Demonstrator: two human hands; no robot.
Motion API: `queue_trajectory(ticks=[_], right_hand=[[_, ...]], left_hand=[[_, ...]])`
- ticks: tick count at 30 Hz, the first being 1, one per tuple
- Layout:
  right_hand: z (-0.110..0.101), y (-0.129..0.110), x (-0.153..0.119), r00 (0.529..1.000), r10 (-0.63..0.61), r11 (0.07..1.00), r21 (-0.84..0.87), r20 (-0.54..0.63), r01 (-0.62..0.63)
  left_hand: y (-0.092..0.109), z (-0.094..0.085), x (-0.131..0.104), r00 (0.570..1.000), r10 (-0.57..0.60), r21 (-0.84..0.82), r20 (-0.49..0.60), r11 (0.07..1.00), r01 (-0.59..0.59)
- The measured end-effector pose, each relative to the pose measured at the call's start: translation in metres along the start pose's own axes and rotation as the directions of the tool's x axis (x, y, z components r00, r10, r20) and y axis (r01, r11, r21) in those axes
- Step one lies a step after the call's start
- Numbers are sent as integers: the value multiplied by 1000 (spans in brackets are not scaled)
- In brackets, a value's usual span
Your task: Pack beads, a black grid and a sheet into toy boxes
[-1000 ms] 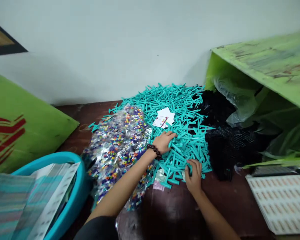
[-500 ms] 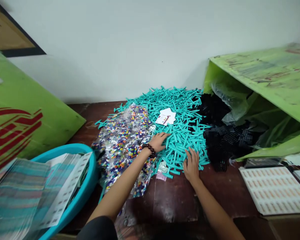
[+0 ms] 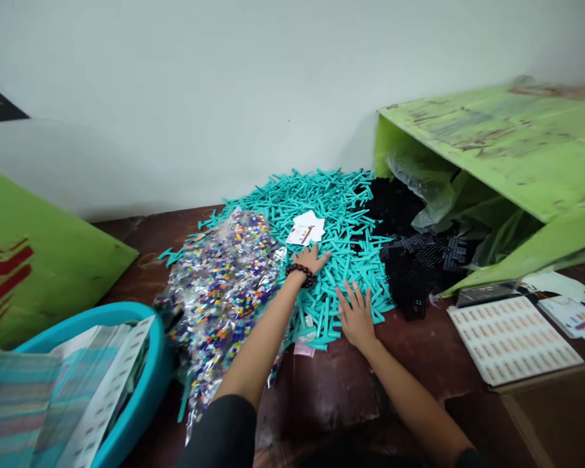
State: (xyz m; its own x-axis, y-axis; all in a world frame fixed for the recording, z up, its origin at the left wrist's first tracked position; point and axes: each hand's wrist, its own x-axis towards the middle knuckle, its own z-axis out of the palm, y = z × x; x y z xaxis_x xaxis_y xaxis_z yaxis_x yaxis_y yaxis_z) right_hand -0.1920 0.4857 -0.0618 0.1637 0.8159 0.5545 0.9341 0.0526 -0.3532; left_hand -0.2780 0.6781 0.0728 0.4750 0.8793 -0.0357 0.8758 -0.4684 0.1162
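While both palms are facing downward, the left hand (image 3: 310,261) is reaching over the middle of a heap of teal T-shaped pieces (image 3: 335,276), its fingers loosely spread and its thumb standing apart; no piece is showing in its grip, although the palm is hiding what is lying beneath. The right hand (image 3: 358,322) is reaching over the near edge of the heap with its fingers fanned wide and, as far as is showing, is holding nothing; firm contact cannot be told. Around both hands, the pieces are lying loose and tangled, extending back toward the wall (image 3: 175,110). Judging by their slim, plastic-looking shafts, they are appearing light, stiff and fairly smooth; crossed heads are probably catching on neighbours. The plain shaft, just below the crossbar, is offering the best hold for a thumb-and-finger pinch; the thin tips are looking weaker. Just beyond the left fingers, white cards (image 3: 312,224) are lying on the heap. To the left, clear bags (image 3: 229,279) of coloured bits are lying against it, looking soft and slippery; to the right, black plastic pieces (image 3: 404,289) are lying beside a green box (image 3: 487,143). Farther out, a blue tub (image 3: 162,364) is holding papers (image 3: 112,370), and stacked sheets (image 3: 514,338) are lying at the far right.
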Motion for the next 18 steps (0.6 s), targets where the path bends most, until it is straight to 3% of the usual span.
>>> queue_trajectory(ticks=[4, 9, 12, 14, 16, 18], right_hand=[[2, 2, 2, 996, 88, 996, -24, -8, -88], [3, 1, 9, 981, 194, 981, -20, -1, -194], [3, 2, 11, 983, 182, 983, 24, 0, -182], [0, 5, 10, 989, 141, 988, 63, -33, -139], [-8, 10, 8, 988, 107, 991, 92, -115, -97], [-25, 14, 1, 956, 132, 987, 121, -260, -104]], left_hand=[[15, 14, 7, 996, 87, -7, -3, 996, -87], [13, 15, 7, 964, 264, 13, 18, 964, -264], [10, 10, 7, 960, 279, 82, 18, 957, -279], [10, 7, 4, 960, 277, 138, -46, 953, -269], [11, 7, -4, 925, 352, 127, -142, 933, -336], [12, 12, -16, 854, 458, 129, -248, 889, -439]])
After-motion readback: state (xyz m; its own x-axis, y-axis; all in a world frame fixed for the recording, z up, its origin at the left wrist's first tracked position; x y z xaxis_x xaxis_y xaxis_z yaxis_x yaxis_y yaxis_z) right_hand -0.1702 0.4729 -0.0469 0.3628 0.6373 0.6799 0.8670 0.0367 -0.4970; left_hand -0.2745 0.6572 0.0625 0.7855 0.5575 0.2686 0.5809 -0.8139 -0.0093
